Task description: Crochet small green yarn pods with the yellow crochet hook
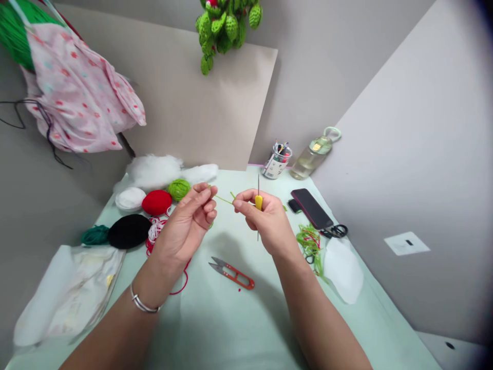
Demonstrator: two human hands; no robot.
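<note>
My left hand [192, 218] is raised over the table, fingers pinched on one end of a thin green yarn strand [224, 198]. My right hand [265, 218] is closed on a crochet hook with a yellow grip [258, 201] held upright, and its fingertips also pinch the other end of the strand. The strand stretches between the two hands. Below them lie orange thread snips [233, 273] on the pale green table [231, 318].
Yarn balls sit at the left: green [178, 189], red [156, 202], black [128, 231], teal [95, 235], white [130, 199], plus white stuffing [157, 170]. At right are a phone [311, 207], black scissors [336, 230], yarn scraps [310, 245], a pen cup [277, 162] and a bottle [314, 154].
</note>
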